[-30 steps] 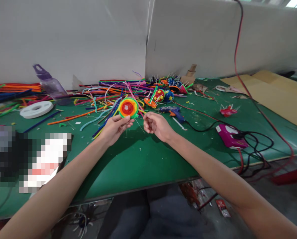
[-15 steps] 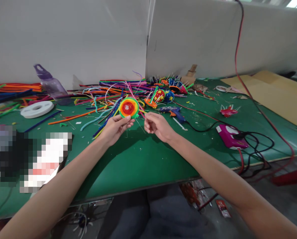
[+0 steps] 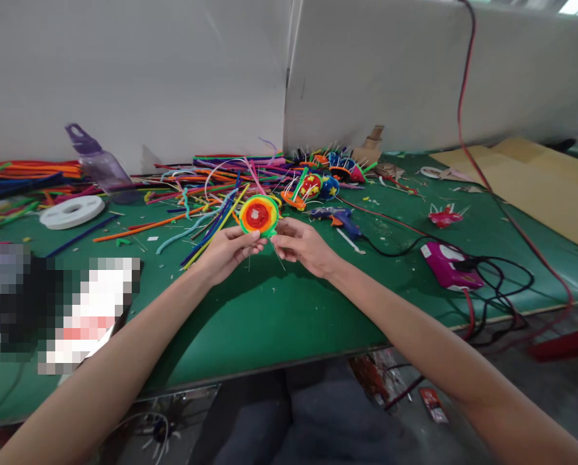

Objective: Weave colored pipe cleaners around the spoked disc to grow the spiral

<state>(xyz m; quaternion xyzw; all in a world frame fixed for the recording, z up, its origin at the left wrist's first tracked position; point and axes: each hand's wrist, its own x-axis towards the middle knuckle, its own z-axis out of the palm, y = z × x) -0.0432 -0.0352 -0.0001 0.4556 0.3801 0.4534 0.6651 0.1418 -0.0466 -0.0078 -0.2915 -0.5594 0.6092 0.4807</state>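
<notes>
I hold a round coiled pipe-cleaner disc, red at the centre, then orange, yellow and a green rim, upright above the green table. My left hand pinches its lower left edge. My right hand is closed on its lower right edge, where thin pale strands hang down. Both hands meet under the disc.
Loose coloured pipe cleaners lie spread behind the disc. Finished coloured balls and a blue glue gun sit to the right, a pink device with black cables further right. A white tape reel and purple bottle stand left.
The disc has shifted slightly right and lower. My right hand has come in from beside it and now grips its lower right edge, touching my left hand.
</notes>
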